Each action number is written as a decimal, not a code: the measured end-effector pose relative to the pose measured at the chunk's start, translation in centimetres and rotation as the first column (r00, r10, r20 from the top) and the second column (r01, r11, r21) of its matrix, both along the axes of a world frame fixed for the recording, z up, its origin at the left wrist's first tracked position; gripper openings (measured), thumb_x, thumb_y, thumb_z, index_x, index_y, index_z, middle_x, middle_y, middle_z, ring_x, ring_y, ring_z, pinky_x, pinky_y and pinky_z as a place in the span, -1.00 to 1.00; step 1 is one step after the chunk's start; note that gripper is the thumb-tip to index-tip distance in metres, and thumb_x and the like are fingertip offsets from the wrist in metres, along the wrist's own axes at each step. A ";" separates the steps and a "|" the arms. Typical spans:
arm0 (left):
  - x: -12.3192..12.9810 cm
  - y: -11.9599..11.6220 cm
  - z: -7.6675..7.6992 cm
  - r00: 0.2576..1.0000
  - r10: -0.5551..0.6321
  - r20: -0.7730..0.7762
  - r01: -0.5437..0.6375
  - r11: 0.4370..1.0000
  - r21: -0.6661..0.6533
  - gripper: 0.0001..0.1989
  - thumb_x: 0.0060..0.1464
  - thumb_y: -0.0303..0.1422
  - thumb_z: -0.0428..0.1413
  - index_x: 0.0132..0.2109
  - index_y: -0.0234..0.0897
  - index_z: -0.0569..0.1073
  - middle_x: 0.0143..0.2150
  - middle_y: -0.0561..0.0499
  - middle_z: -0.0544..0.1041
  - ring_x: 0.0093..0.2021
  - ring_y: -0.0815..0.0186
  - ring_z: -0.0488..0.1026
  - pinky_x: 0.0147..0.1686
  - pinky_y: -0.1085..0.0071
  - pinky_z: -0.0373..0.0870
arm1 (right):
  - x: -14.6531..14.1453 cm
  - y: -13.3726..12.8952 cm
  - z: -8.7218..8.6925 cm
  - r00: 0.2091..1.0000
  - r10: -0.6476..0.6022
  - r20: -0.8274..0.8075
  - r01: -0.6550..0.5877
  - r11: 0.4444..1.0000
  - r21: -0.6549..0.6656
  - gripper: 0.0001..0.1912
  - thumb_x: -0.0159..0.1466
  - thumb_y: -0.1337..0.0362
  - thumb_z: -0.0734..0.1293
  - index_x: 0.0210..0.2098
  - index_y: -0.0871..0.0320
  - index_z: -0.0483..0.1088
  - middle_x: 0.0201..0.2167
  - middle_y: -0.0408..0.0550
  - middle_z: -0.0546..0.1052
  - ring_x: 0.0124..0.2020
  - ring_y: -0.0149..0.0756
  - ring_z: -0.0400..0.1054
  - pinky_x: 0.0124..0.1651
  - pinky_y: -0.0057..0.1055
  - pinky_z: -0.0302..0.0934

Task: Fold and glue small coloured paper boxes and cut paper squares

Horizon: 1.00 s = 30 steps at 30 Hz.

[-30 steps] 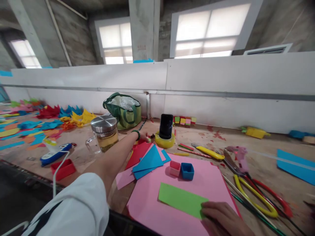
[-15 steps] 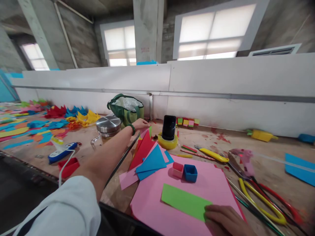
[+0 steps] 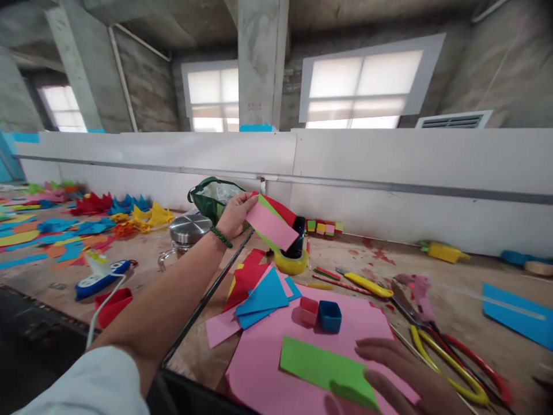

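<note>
Left hand (image 3: 237, 215) pinched pink, green and red paper strips (image 3: 273, 223), frame centre; right hand (image 3: 404, 372), spread, sat by green paper rectangle (image 3: 319, 364), bottom centre. Likely paper-gathering step; next move probably needed a steady pinch.

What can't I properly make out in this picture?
Head view throughout:
Phone: partly covered by paper strips in the left hand.
Glass mug: lower part behind the left forearm.
Right hand: wrist cut off by the bottom edge.
Red lettering on the column: too small to read.
</note>
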<state>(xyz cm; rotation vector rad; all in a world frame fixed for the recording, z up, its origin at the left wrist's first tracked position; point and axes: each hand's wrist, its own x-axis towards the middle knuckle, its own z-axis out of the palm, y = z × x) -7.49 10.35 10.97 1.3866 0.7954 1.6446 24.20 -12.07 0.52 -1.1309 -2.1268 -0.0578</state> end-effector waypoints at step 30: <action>1.3 -7.7 -5.6 0.958 -0.233 -0.170 0.221 0.971 -0.087 -0.76 0.00 -0.23 0.22 -0.28 -0.33 0.48 -0.53 0.11 0.41 -0.59 0.52 0.24 -0.61 0.59 0.10 | -8.1 9.2 3.6 0.637 -0.216 -0.740 -0.393 0.735 -0.552 -0.73 -0.03 0.10 0.48 -0.51 0.18 0.46 -0.60 -0.20 0.42 -0.56 -0.45 0.23 -0.47 -0.47 0.10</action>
